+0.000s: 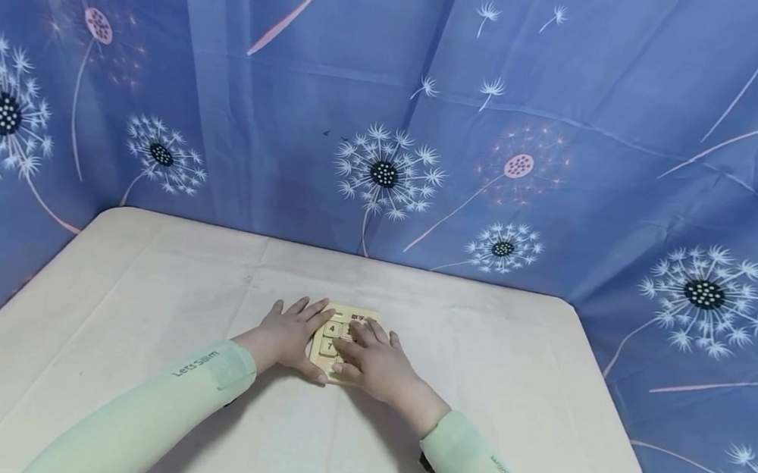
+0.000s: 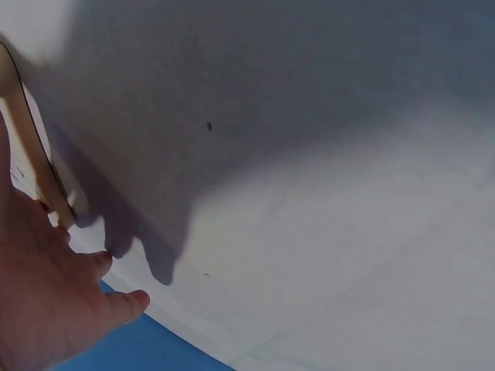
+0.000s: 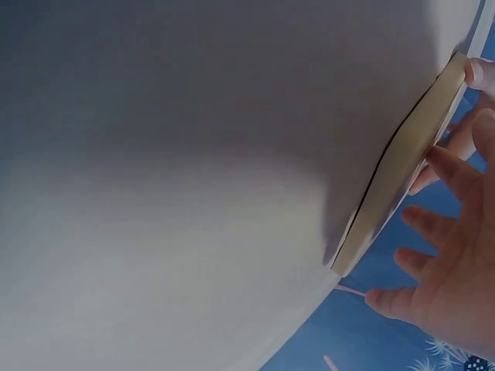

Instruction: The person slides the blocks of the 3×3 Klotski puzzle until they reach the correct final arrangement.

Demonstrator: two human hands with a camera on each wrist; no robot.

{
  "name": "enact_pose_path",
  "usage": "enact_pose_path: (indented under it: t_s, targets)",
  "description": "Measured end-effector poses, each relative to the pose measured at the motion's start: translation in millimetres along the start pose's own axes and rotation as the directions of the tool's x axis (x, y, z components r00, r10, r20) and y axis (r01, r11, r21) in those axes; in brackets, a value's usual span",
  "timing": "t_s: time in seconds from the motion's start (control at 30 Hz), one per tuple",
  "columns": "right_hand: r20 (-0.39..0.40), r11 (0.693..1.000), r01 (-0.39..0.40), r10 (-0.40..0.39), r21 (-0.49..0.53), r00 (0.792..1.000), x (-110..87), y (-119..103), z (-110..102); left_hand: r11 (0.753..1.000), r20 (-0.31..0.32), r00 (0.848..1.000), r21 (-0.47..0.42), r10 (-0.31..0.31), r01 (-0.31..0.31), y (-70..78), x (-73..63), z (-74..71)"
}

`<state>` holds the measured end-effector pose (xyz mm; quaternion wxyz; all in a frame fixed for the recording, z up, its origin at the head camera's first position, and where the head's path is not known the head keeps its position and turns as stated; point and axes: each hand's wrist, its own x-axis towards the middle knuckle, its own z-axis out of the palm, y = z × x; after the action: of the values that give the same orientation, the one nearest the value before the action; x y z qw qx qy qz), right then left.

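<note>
A pale wooden number sliding puzzle [image 1: 317,360] lies on the table, square number tiles such as 4 [image 1: 332,329] and 7 [image 1: 329,347] showing between the hands. My left hand [image 1: 287,336] rests along its left side, fingers spread toward the far rim and thumb at the near left corner. Over the right part of the puzzle, my right hand [image 1: 380,364] touches the tiles with extended fingers and covers several of them. The left wrist view shows the puzzle's side edge [image 2: 39,158] beside the left hand. In the right wrist view, the puzzle's thick edge [image 3: 402,166] runs beside the spread right fingers.
A cream-covered table [image 1: 162,284] with rounded far corners stretches around the puzzle. Blue curtains [image 1: 278,143] with dandelion prints hang behind it and at both sides. Pale green sleeves [image 1: 158,398] cover both forearms.
</note>
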<state>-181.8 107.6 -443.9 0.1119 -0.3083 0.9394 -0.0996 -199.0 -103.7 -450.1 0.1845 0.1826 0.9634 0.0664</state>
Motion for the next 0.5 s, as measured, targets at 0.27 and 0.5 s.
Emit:
enact_pose_path:
  t_s: [0.27,0.5]
  targets:
    - [0.007,1.0,0.012,-0.012,-0.007,1.0,-5.4,2.3,2.1,1.0,0.002,1.0,0.01,0.009,-0.009,2.2,-0.5,-1.2]
    - [0.015,1.0,0.03,-0.03,0.001,0.999,-8.9,3.2,4.3,1.0,-0.004,1.0,-0.002,0.011,-0.011,1.1,-1.6,-1.2]
